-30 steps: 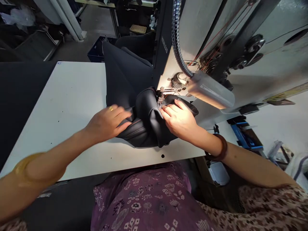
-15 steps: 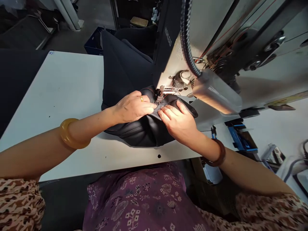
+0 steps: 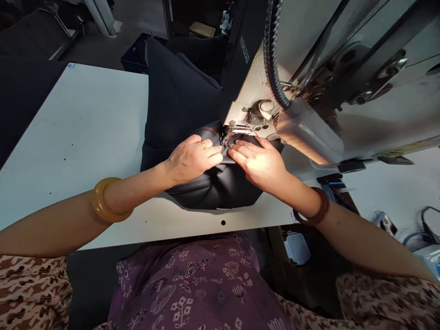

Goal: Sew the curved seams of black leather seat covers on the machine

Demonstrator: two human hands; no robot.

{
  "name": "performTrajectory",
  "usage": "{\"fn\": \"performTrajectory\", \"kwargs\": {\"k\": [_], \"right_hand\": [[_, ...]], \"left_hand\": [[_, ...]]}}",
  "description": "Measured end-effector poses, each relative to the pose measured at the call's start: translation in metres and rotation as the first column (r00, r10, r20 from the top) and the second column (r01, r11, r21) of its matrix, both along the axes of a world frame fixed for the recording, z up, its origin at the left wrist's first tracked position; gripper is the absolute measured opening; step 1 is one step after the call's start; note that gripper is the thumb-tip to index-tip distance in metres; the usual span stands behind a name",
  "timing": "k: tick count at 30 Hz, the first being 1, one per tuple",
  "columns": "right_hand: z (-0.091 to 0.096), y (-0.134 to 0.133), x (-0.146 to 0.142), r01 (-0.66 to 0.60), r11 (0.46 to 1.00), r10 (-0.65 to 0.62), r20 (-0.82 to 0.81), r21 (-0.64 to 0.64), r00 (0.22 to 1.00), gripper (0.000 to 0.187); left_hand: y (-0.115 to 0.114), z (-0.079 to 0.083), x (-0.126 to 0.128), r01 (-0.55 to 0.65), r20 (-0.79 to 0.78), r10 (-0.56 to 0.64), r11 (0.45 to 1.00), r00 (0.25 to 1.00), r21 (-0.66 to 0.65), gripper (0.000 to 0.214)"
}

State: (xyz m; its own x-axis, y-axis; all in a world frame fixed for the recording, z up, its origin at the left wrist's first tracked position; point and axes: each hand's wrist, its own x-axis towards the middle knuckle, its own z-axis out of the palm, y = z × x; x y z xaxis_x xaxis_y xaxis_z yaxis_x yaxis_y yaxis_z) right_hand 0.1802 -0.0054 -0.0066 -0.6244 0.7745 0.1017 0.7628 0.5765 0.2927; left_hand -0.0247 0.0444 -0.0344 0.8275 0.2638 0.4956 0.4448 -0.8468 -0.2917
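Note:
A black leather-like cover (image 3: pixel 209 188) with light stitching lies on the white table (image 3: pixel 85 133), its edge under the presser foot (image 3: pixel 229 134) of the sewing machine (image 3: pixel 309 91). My left hand (image 3: pixel 190 158), with a gold ring, presses on the cover just left of the presser foot, fingers curled and closed on the material. On the other side of the foot, my right hand (image 3: pixel 259 162) rests lit by the machine's lamp, its fingers pressed together on the cover. The fingertips of both hands almost meet at the seam.
More black fabric (image 3: pixel 172 96) drapes off the table's far edge behind the cover. The machine's lamp (image 3: pixel 309 133) hangs over my right hand. A small white box (image 3: pixel 296 247) sits below the table's right end. A dark crate (image 3: pixel 135 55) stands on the floor beyond.
My left hand moved right from the cover's left part to the seam beside the presser foot. My right hand slid slightly forward toward the foot. The view shifted a little.

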Motion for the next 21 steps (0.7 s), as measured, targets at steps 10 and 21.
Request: {"fn": "performTrajectory", "kwargs": {"k": [10,21], "right_hand": [[-0.003,0.012,0.009,-0.138,0.987,0.149,-0.143,0.083,0.978,0.039],[-0.017,-0.018,-0.006,-0.107,0.965,0.135,-0.106,0.241,0.985,0.026]], "left_hand": [[-0.004,-0.010,0.006,-0.040,0.076,0.034,0.996,0.997,0.081,0.024],[0.029,0.006,-0.017,0.185,-0.098,-0.199,0.973,0.975,-0.140,0.026]]}}
